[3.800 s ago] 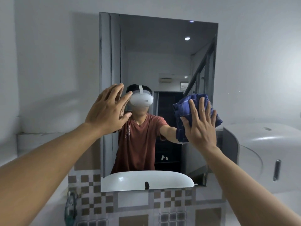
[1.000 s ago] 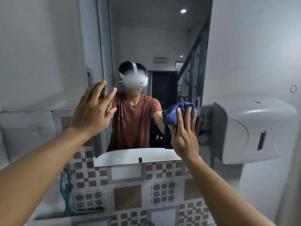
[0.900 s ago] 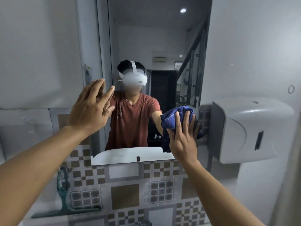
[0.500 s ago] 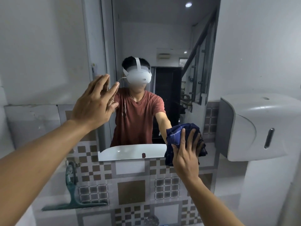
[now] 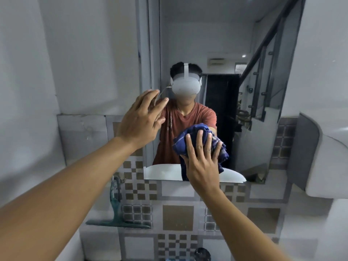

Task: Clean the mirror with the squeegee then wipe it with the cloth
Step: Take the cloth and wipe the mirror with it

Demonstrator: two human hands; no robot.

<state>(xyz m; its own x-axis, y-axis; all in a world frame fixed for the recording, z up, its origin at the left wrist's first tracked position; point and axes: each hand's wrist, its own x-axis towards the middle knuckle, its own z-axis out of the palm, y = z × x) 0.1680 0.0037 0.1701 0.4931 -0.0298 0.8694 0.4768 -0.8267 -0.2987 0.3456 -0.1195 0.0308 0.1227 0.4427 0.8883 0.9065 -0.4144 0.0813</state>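
Wiping stage: the squeegee is set down and the cloth is on the glass, so I judge the task to be in its second half.
Squeegee (image 5: 118, 221): teal, standing against the tiled wall at lower left with its blade flat on the ledge — parked clear of the glass, touched by neither hand.
Left hand (image 5: 140, 123): empty, fingers spread apart, raised at the mirror's left edge; likely bracing the body, though whether the fingertips touch the glass I cannot tell.
Mirror (image 5: 222, 44): upright on the wall above the tiles; it looks clear, with no streaks or drops that I can make out, and reflects the person in a red shirt and a staircase behind.
Cloth (image 5: 190, 136): dark blue with a faint check, bunched into a wad low on the mirror, just above its bottom edge.
Right hand (image 5: 204, 162): palm flat, fingers fanned over the cloth, pinning it to the glass — pressing, not clutching.
Dispenser (image 5: 323, 157): white, on the wall at right, well apart from the work.
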